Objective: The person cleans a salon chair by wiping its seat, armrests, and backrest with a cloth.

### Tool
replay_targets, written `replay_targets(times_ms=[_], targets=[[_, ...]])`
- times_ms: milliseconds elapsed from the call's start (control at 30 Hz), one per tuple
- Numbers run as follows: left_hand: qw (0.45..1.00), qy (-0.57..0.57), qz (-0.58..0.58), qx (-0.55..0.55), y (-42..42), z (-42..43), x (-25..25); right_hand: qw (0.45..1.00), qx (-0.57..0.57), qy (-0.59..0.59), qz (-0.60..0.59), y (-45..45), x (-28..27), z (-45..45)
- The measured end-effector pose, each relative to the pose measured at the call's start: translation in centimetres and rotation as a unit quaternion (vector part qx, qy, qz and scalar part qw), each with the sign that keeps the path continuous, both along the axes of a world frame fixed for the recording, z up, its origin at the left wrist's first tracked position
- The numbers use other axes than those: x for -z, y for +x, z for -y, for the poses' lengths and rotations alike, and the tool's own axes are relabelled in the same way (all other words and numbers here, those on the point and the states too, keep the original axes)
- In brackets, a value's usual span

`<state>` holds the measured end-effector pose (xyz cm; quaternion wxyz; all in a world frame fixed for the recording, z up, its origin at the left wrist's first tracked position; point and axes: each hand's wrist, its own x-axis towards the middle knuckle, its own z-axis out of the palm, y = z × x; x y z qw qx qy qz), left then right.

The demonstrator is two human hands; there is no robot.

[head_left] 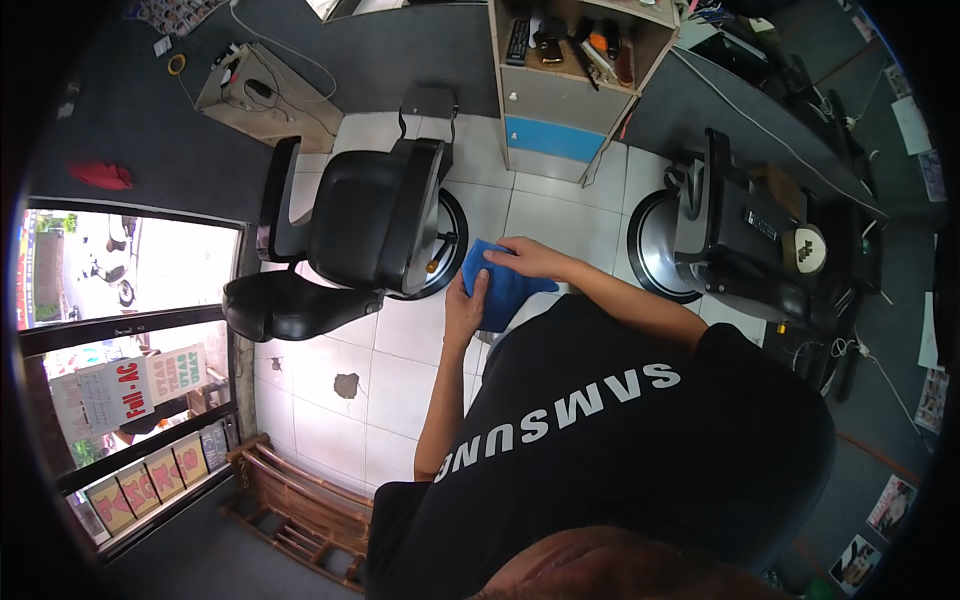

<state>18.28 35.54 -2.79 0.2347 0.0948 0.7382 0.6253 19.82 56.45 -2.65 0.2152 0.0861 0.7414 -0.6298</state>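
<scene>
A blue cloth [497,301] is held up in front of my body, above the tiled floor, its lower part hanging loose. My left hand [466,303] grips the cloth's left side, thumb lying on top of it. Reaching in from the right, my right hand [520,257] pinches the upper edge, its fingers bent over the fabric. The fingers behind the cloth are hidden. Just beyond and left of my hands stands a black barber chair [362,215], apart from them.
A second barber chair [715,230] stands at right, with a remote [761,223] and a white cap [804,250] near it. Ahead is a cabinet [555,102] with a blue drawer. A wooden bench [300,505] lies lower left, near the glazed door [130,330].
</scene>
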Motion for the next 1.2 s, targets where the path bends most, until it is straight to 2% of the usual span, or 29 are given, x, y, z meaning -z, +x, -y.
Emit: replay_targets(times_ms=[100, 200, 300, 367, 433, 533, 633, 667, 767, 800, 867, 933, 1067, 1167, 1200], targets=[[0.996, -0.077, -0.052, -0.014, -0.2, -3.2, 0.9, 0.988, 0.062, 0.062, -0.126, 1.4, 3.4, -6.0], [0.990, -0.124, -0.049, -0.051, 0.2, -6.1, 1.2, 0.987, 0.114, 0.062, -0.089, 3.2, 5.4, -12.4], [0.981, -0.147, -0.064, -0.107, 0.6, -7.9, 4.2, 0.989, 0.132, 0.061, -0.032, 5.0, 8.8, -17.9], [0.973, -0.155, -0.062, -0.161, 1.0, -9.6, 4.5, 0.988, 0.138, 0.062, -0.044, 5.5, 10.4, -20.1], [0.973, -0.138, 0.003, -0.187, 1.2, -11.4, 3.5, 0.991, 0.125, 0.055, -0.009, 5.1, 9.9, -21.3], [0.969, -0.120, -0.004, -0.216, 0.1, -14.1, 4.6, 0.997, 0.073, 0.022, 0.015, 1.3, 9.6, -21.4], [0.971, -0.039, -0.005, -0.234, -2.5, -16.6, 6.1, 1.000, 0.025, 0.005, 0.016, -3.1, 7.6, -20.1], [0.980, -0.038, 0.032, -0.195, -3.6, -16.8, 6.1, 0.997, 0.009, 0.006, 0.075, -4.5, 6.4, -19.6], [0.975, 0.017, 0.100, -0.198, -7.0, -19.2, 4.5, 0.973, 0.076, -0.105, 0.191, -8.1, 2.3, -16.9], [0.973, 0.062, 0.149, -0.166, -7.8, -20.0, 0.8, 0.961, 0.064, -0.176, 0.202, -9.4, 1.8, -16.4], [0.956, 0.117, 0.213, -0.164, -10.0, -20.8, 1.1, 0.920, 0.037, -0.315, 0.229, -11.6, 1.2, -15.6], [0.926, 0.183, 0.270, -0.190, -11.2, -21.4, 2.0, 0.917, 0.042, -0.319, 0.236, -13.3, 1.9, -14.6], [0.910, 0.163, 0.316, -0.213, -13.4, -20.0, 3.1, 0.921, 0.067, -0.289, 0.251, -17.0, 6.0, -13.4], [0.914, 0.147, 0.285, -0.249, -13.1, -18.3, 4.1, 0.943, 0.038, -0.225, 0.242, -19.8, 8.2, -12.8], [0.930, 0.086, 0.227, -0.276, -13.0, -17.6, 6.5, 0.950, 0.028, -0.213, 0.225, -21.5, 9.7, -12.5]])
